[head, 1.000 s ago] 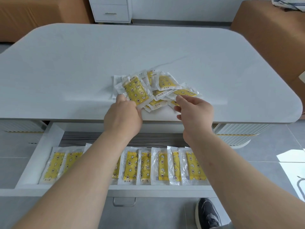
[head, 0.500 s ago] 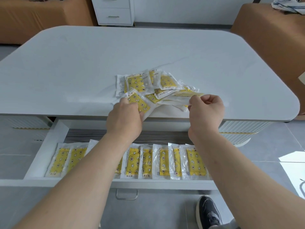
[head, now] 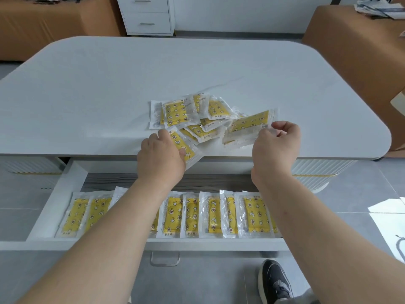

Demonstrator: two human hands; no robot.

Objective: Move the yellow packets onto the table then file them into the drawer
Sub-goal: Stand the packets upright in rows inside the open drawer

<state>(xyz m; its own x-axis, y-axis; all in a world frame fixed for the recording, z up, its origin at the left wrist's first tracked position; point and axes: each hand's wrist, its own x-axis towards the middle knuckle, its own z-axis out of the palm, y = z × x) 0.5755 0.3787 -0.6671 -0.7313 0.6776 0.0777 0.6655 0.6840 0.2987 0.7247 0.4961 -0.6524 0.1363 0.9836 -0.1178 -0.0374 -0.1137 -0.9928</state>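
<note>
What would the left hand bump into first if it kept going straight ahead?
Probably the pile of yellow packets on the table; the left hand, gripping one packet, points right at it.

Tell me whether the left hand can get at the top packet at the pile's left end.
Probably yes: the top packet lies uncovered just beyond the left hand, nothing between them. But the hand grips another packet, so picking it up looks awkward.
</note>
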